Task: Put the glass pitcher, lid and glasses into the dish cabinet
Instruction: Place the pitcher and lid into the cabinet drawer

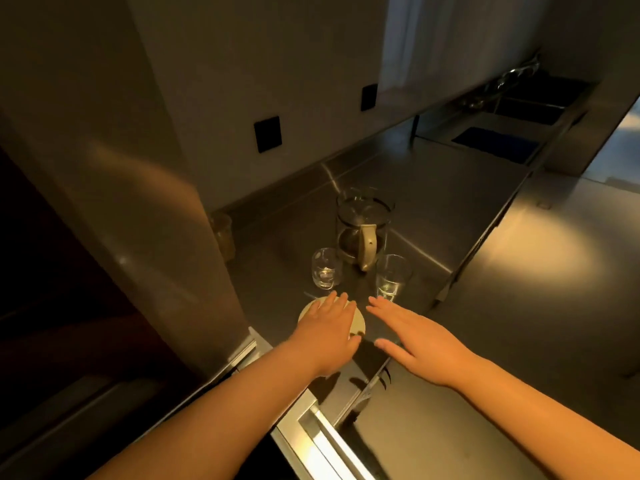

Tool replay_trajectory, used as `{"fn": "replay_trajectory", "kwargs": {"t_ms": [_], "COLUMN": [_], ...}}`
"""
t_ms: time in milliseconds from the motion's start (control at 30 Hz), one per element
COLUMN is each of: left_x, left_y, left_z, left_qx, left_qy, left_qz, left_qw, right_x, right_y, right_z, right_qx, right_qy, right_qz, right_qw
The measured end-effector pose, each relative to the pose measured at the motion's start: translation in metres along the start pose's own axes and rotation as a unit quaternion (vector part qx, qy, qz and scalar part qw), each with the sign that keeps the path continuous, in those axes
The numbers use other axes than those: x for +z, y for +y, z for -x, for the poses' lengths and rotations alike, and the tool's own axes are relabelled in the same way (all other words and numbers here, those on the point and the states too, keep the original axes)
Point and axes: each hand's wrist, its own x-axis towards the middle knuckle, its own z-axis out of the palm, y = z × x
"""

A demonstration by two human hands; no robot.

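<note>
L hand (329, 323) flat, palm down, fingers straight; R hand (412, 337) same (thumb splayed), both forearms bare.

Bench (433, 188): open steel surface behind and right of the pitcher (363, 230). Two glasses (325, 268) (393, 275) stand just before the pitcher, with a gap between them. Tall steel panel (156, 220) closes the left side.
</note>
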Motion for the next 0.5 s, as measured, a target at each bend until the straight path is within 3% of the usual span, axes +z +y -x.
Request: {"fn": "replay_trajectory", "kwargs": {"t_ms": [133,500], "left_x": [0.011,0.044], "left_y": [-0.005,-0.021], "left_z": [-0.039,-0.110], "left_qx": [-0.044,-0.081], "left_qy": [-0.074,-0.008], "left_qz": [-0.034,-0.089], "left_qw": [0.996,0.993], "right_x": [-0.001,-0.017], "right_y": [0.020,0.052], "right_z": [-0.024,-0.099], "right_qx": [0.014,0.086], "right_qy": [0.026,0.118], "right_qz": [-0.007,-0.013], "right_qw": [1.000,0.989]}}
